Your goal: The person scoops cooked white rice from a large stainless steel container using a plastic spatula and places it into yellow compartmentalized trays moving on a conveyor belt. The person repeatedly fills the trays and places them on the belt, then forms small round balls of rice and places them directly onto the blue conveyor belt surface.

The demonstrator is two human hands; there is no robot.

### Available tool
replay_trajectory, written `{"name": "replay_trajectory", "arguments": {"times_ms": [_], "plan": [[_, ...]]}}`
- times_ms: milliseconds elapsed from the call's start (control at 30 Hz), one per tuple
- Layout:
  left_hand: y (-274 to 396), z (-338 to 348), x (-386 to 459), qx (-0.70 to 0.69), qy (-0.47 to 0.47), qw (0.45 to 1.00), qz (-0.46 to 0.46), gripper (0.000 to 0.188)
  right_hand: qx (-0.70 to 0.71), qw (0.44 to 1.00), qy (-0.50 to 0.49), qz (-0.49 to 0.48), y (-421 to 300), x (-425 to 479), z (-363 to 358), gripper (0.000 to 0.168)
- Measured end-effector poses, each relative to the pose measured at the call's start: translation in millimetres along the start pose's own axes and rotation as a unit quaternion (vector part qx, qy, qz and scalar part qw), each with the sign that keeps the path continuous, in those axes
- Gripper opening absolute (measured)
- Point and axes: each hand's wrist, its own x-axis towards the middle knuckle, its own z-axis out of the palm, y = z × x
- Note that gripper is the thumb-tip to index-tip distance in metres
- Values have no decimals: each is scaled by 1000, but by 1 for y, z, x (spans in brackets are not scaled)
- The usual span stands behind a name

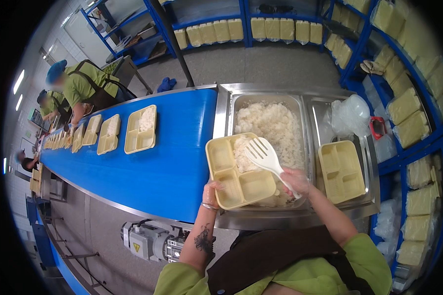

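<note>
My left hand (213,191) grips the near left corner of a cream compartment tray (223,156), tilted over the edge of a steel pan. In my right hand (297,180) is a white slotted rice paddle (262,153). Its head lies over cooked rice (241,160) in the tray's far right compartment. The other compartments hold nothing. Behind and below the tray, the steel pan (306,147) is full of white rice (277,118). A thin clear glove seems to cover each hand.
A blue conveyor belt (177,177) carries several trays (131,142) to the left, some with rice. To the right lies another compartment tray (341,177), near a plastic bag (350,114). Co-workers (92,84) lean over the belt. Blue shelves (395,166) hold wrapped tray stacks (406,107).
</note>
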Motion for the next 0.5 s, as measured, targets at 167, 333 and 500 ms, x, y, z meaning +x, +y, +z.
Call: {"name": "replay_trajectory", "arguments": {"times_ms": [167,333,500], "plan": [[13,-47,-31,-4,124,987,100,23,191,971,146,17,38,11,-16,21],[58,-93,-85,13,125,982,143,50,334,916,183,125,110,69,-48,14],[91,-103,-101,392,345,814,254,43,250,951,184,-11,118,139,-54,5]]}}
